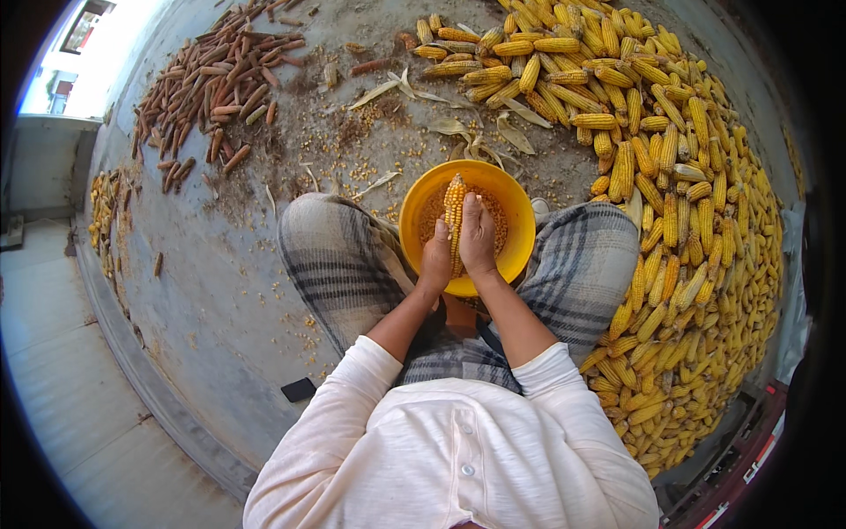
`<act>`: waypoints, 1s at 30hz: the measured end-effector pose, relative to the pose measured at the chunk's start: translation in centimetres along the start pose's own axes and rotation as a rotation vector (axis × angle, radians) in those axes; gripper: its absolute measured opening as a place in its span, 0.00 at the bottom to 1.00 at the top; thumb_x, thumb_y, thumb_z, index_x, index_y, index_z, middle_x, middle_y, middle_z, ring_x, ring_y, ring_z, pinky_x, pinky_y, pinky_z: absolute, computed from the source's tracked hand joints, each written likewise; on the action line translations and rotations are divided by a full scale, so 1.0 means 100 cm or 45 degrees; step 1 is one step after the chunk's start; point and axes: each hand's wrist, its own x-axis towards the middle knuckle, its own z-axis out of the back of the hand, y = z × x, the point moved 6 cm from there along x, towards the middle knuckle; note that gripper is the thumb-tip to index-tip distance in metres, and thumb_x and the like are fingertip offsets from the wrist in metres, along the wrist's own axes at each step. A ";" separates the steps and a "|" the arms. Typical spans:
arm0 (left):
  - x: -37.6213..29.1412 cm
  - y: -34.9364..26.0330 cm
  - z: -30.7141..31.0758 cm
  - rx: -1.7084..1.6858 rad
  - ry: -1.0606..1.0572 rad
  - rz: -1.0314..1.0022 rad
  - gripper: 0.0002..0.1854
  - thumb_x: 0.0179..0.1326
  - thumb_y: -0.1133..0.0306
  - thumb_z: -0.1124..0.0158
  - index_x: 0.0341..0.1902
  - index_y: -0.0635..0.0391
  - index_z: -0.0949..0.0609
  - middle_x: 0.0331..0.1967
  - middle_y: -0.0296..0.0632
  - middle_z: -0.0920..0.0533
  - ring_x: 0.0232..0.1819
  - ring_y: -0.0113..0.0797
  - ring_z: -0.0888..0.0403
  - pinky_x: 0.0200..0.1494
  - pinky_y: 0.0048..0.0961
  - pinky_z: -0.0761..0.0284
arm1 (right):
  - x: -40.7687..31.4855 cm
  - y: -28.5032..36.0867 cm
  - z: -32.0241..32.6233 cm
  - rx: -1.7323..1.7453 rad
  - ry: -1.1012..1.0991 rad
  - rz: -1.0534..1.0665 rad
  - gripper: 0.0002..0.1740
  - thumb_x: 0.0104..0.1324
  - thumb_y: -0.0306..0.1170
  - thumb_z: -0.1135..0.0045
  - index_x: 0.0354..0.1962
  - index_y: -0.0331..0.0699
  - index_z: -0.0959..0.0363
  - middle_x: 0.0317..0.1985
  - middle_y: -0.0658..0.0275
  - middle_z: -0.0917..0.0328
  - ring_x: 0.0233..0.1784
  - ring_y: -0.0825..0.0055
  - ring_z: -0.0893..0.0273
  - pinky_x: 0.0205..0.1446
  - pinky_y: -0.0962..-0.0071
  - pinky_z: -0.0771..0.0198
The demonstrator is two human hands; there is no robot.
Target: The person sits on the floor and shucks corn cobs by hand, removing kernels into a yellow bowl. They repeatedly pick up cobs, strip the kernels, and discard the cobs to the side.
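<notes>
An ear of dried yellow corn (455, 205) stands tip-up over a yellow plastic bucket (409, 198) between my legs. My left hand (435, 256) grips its left side, and my right hand (476, 231) presses on its right side with the thumb near the upper half. Gaps between kernel rows show on the ear. Loose kernels (499, 231) lie inside the bucket below both hands. The ear's lower end is partly hidden between my palms.
A large heap of corn ears (667, 159) curves along my right side. Reddish bare cobs (211, 86) are piled at the upper left. Dry husks (514, 134) and scattered kernels lie ahead on the concrete floor. A black phone (298, 390) rests near my left elbow.
</notes>
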 end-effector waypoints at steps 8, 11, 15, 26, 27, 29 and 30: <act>-0.020 0.005 -0.012 -0.561 0.418 0.563 0.33 0.66 0.39 0.63 0.43 0.60 0.22 0.29 0.43 0.20 0.28 0.31 0.22 0.28 0.26 0.26 | 0.015 -0.026 0.018 0.166 -0.184 -0.456 0.36 0.67 0.58 0.61 0.51 0.30 0.34 0.42 0.63 0.29 0.44 0.76 0.29 0.48 0.75 0.33; -0.011 0.003 -0.011 -0.727 0.172 0.535 0.28 0.66 0.42 0.59 0.46 0.56 0.24 0.27 0.40 0.20 0.19 0.33 0.23 0.18 0.28 0.27 | 0.011 -0.015 0.016 0.439 -0.155 -0.482 0.34 0.68 0.56 0.63 0.51 0.31 0.34 0.43 0.62 0.29 0.46 0.76 0.29 0.49 0.74 0.32; 0.003 0.007 -0.008 -0.699 0.001 0.381 0.27 0.66 0.43 0.57 0.49 0.56 0.25 0.32 0.40 0.20 0.27 0.32 0.22 0.31 0.27 0.23 | -0.005 0.011 -0.005 0.336 0.188 -0.175 0.26 0.72 0.49 0.65 0.44 0.34 0.30 0.35 0.66 0.28 0.36 0.80 0.30 0.43 0.77 0.34; -0.015 -0.004 -0.009 -0.381 0.145 0.470 0.33 0.64 0.38 0.57 0.32 0.61 0.22 0.18 0.39 0.25 0.14 0.32 0.28 0.16 0.25 0.31 | 0.010 0.004 0.006 0.507 0.028 -0.320 0.25 0.70 0.51 0.61 0.40 0.36 0.30 0.27 0.69 0.32 0.31 0.80 0.29 0.39 0.78 0.30; -0.014 -0.002 -0.006 -0.297 0.061 0.488 0.33 0.64 0.39 0.56 0.31 0.61 0.22 0.17 0.39 0.26 0.15 0.30 0.29 0.18 0.25 0.32 | 0.011 0.011 0.005 0.633 0.092 -0.257 0.25 0.70 0.51 0.61 0.40 0.36 0.30 0.27 0.69 0.32 0.31 0.80 0.28 0.40 0.78 0.29; -0.009 -0.017 -0.004 -0.045 0.075 0.125 0.31 0.63 0.41 0.52 0.28 0.63 0.22 0.16 0.36 0.28 0.16 0.26 0.33 0.20 0.26 0.35 | 0.010 0.016 0.008 0.462 0.109 -0.247 0.25 0.70 0.50 0.61 0.38 0.36 0.30 0.25 0.68 0.31 0.29 0.79 0.26 0.36 0.78 0.26; -0.008 -0.021 -0.004 0.114 0.086 -0.003 0.31 0.63 0.43 0.50 0.27 0.64 0.22 0.16 0.35 0.30 0.17 0.24 0.35 0.21 0.26 0.36 | 0.011 0.018 0.009 0.403 0.097 -0.229 0.25 0.70 0.51 0.61 0.38 0.36 0.30 0.24 0.67 0.31 0.28 0.79 0.26 0.34 0.78 0.26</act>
